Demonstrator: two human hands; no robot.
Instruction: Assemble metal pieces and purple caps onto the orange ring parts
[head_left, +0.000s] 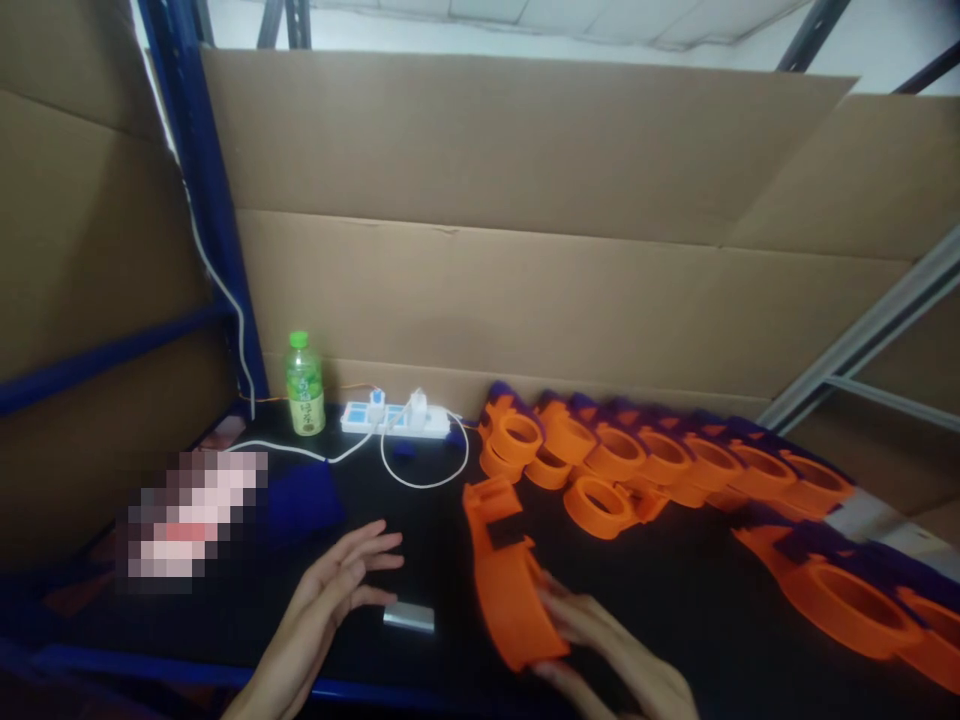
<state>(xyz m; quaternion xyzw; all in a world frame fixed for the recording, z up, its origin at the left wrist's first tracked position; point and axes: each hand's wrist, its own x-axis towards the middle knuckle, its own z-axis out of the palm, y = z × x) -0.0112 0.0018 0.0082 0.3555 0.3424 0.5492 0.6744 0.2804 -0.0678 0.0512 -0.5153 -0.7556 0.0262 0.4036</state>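
Observation:
My right hand point(607, 640) grips the lower right end of an orange plastic tape dispenser point(506, 590), thumb below and fingers on its side. The dispenser stands tilted, its narrow upper end pointing away from me, with a dark patch near that end. My left hand point(337, 580) is open and holds nothing, its fingers apart and pointing right. Just by its fingertips a small silver bar point(409, 616) lies on the black tabletop point(442, 550); I cannot tell whether a finger touches it.
Several orange dispensers point(649, 460) with dark blue parts stand along the back right, more point(847, 605) at the right edge. A green-capped bottle point(306, 395) and a white power strip point(396, 418) with cables sit at the back. Cardboard point(480, 300) walls the rear.

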